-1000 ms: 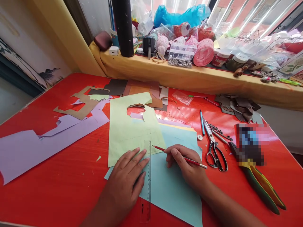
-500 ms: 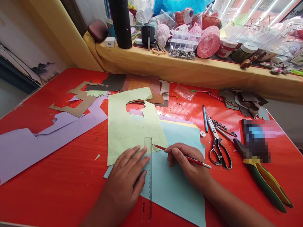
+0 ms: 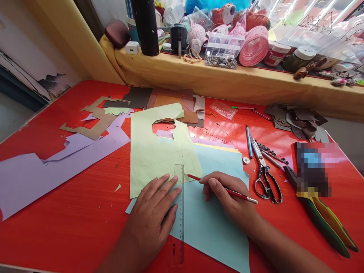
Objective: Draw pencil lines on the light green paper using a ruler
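Note:
My left hand (image 3: 155, 206) lies flat with its fingers stretched out, pressing on the pale green paper (image 3: 155, 159) and the left side of a clear ruler (image 3: 178, 227). The ruler runs lengthwise from the green paper over a light blue sheet (image 3: 216, 223) underneath. In my right hand (image 3: 227, 191) is a red pencil (image 3: 196, 177), gripped between thumb and fingers. Its tip points at the green paper, close to the ruler's right edge near the top end. Faint drawn lines show on the green paper, which has a ragged hole cut in its upper part.
To the right lie scissors (image 3: 264, 170), a blue pen (image 3: 249, 142) and green-and-yellow-handled pliers (image 3: 321, 216). Purple paper (image 3: 71, 170) and a brown offcut (image 3: 98, 129) spread at the left. Dark scraps (image 3: 297, 117) are heaped at the back right, below a crowded sill (image 3: 182, 70).
The whole view has shifted slightly, so things on the right appear a little further right. Both hands, the ruler and the pencil keep nearly the same places on the paper.

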The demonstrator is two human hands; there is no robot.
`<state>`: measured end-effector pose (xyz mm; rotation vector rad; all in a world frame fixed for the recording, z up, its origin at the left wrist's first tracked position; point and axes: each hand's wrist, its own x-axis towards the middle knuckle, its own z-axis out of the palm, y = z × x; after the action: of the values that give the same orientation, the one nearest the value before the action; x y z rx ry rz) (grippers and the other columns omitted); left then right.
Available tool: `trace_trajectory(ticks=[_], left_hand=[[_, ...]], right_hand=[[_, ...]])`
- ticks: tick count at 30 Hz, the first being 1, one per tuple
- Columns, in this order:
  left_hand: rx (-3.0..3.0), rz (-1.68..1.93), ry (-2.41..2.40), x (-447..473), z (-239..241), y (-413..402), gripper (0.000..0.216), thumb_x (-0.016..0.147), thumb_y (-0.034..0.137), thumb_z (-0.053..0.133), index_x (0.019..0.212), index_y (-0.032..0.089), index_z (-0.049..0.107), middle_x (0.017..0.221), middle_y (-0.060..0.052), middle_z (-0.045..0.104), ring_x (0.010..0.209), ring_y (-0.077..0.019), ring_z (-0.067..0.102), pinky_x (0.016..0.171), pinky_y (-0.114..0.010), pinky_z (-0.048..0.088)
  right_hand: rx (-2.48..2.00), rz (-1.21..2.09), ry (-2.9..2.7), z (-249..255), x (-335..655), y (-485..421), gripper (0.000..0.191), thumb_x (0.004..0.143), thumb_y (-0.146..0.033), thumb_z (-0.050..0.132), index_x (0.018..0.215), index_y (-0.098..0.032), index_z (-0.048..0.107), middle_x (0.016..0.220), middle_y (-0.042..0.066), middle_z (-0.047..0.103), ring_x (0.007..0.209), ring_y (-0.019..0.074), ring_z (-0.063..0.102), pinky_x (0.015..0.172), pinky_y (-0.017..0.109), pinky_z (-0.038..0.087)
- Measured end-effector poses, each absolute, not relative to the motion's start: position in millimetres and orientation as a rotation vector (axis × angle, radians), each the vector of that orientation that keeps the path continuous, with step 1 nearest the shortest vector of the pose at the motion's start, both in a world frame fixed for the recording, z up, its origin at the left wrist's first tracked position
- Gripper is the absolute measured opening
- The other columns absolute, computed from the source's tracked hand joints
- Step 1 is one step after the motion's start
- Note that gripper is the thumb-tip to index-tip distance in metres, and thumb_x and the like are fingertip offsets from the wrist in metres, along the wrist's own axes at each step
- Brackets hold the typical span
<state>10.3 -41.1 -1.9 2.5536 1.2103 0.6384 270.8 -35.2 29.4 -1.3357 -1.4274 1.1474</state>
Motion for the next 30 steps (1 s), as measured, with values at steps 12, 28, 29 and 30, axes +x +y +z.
trace_trajectory(ticks=[12, 28, 29, 30], left_hand=[[2.56, 0.649, 1.21, 9.8, -2.9, -40.5, 0.041, 0.111, 0.019, 0.05, 0.15, 0.028, 0.063, 0.162, -0.002, 0.064, 0.154, -0.0289, 0.055, 0.126, -0.054, 0.048], [2.558, 0.667, 1.195, 9.7, -1.8, -39.8, 0.041, 0.111, 0.018, 0.051, 0.15, 0.026, 0.063, 0.162, -0.002, 0.064, 0.155, -0.0274, 0.053, 0.128, -0.051, 0.045], [2.558, 0.664, 1.195, 9.6, -1.8, -39.8, 0.041, 0.111, 0.019, 0.051, 0.15, 0.027, 0.063, 0.162, -0.002, 0.064, 0.155, -0.0274, 0.053, 0.127, -0.051, 0.045], [2.559, 0.659, 1.196, 9.6, -1.8, -39.9, 0.041, 0.111, 0.019, 0.052, 0.149, 0.027, 0.063, 0.162, -0.002, 0.064, 0.155, -0.0275, 0.054, 0.127, -0.051, 0.046]], right_hand=[[-1.343, 1.154, -1.419, 29.6, 269.8, -34.6, 0.041, 0.112, -0.054, 0.062, 0.098, -0.022, 0.084, 0.076, 0.004, 0.078, 0.063, 0.0195, 0.075, 0.06, 0.03, 0.061], [-1.344, 1.153, -1.422, 29.2, 269.7, -34.7, 0.04, 0.112, -0.053, 0.062, 0.098, -0.022, 0.084, 0.076, 0.004, 0.077, 0.063, 0.0193, 0.075, 0.062, 0.03, 0.061], [-1.348, 1.156, -1.42, 29.1, 269.7, -34.6, 0.04, 0.112, -0.053, 0.062, 0.099, -0.023, 0.084, 0.077, 0.004, 0.078, 0.063, 0.0193, 0.075, 0.062, 0.03, 0.061], [-1.352, 1.159, -1.418, 28.9, 269.7, -34.5, 0.04, 0.112, -0.054, 0.062, 0.099, -0.023, 0.084, 0.078, 0.004, 0.078, 0.063, 0.0194, 0.075, 0.062, 0.03, 0.061]])
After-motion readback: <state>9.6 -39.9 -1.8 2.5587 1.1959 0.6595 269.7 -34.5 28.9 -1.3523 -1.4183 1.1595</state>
